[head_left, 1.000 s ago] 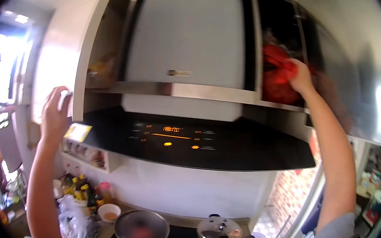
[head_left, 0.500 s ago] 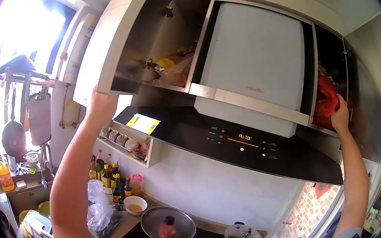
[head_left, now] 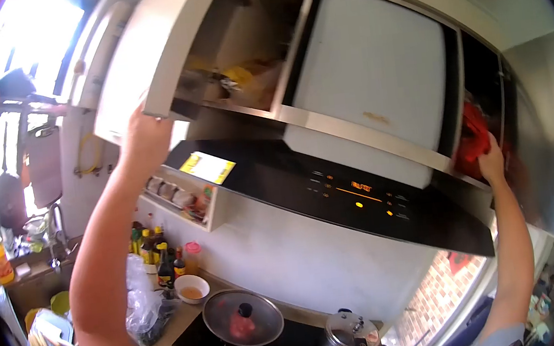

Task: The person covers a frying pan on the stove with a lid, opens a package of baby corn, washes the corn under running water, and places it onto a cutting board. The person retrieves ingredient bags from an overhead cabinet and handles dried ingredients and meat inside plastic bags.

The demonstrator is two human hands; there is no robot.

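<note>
Up by the range hood (head_left: 277,176), the left hand (head_left: 147,141) had its fingers round the white cabinet door (head_left: 146,55), low corner, probably the handiest edge. The right hand (head_left: 492,162) had fingers pinching the red plastic bag (head_left: 473,133), low in the right compartment (head_left: 480,70), seemingly where it bunched nearest.

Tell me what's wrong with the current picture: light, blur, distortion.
Head view: the window is blown out to white; glare also washes out the cabinet door by the left hand.
Head view: blur smears the hood display and softens the red bag at the right hand.
Head view: wide-angle distortion, black corners.
</note>
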